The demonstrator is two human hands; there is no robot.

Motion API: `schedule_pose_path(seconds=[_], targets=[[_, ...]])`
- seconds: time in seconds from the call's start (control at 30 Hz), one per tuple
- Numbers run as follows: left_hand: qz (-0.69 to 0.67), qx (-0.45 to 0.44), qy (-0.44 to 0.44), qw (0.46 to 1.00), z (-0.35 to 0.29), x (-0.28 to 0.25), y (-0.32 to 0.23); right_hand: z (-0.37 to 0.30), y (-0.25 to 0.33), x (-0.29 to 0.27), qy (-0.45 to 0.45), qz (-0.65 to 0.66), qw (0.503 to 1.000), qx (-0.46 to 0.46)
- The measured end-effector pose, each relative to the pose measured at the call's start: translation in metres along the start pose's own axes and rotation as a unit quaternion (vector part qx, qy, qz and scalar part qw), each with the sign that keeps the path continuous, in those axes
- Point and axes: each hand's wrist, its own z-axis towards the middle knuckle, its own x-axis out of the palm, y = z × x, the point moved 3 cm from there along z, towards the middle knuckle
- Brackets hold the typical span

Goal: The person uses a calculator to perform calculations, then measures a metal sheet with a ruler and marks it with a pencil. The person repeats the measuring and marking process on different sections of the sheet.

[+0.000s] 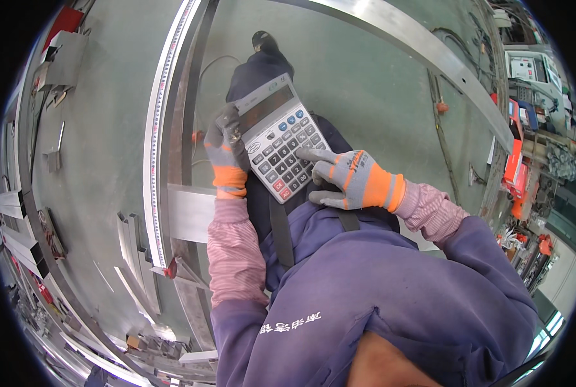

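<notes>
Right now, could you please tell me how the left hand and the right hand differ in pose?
The left hand grips the calculator by its left edge beside the display, while the right hand reaches over the keys from the other side. The left hand is closed around the edge, whereas the right hand has its index finger extended. Both wear grey gloves with orange cuffs.

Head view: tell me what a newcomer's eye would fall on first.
First, the big grey calculator near the middle, its left edge held by the gloved left hand, with the gloved right hand pointing at its keys. Next, the long white ruler strip to the person's left, then the bright red box amid clutter at the far right.
</notes>
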Motion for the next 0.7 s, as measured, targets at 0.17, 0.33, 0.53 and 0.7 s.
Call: schedule_pose_path(seconds=[0.17, 0.33, 0.53, 0.7], targets=[[0.019, -0.002, -0.009, 1.000, -0.002, -0.001, 0.000, -0.013, -0.002, -0.011, -0.077, 0.099, 0.992, -0.001], [0.053, 0.029, -0.001, 0.998, -0.001, -0.004, 0.006, -0.045, -0.027, -0.003, -0.117, 0.087, 0.988, 0.052], [0.141, 0.134, -0.003, 0.981, 0.003, 0.003, -0.003, -0.043, -0.024, 0.003, -0.065, 0.045, 0.995, 0.057], [0.213, 0.201, 0.002, 0.956, 0.004, 0.001, -0.006, -0.043, -0.025, 0.001, -0.088, 0.079, 0.992, 0.048]])
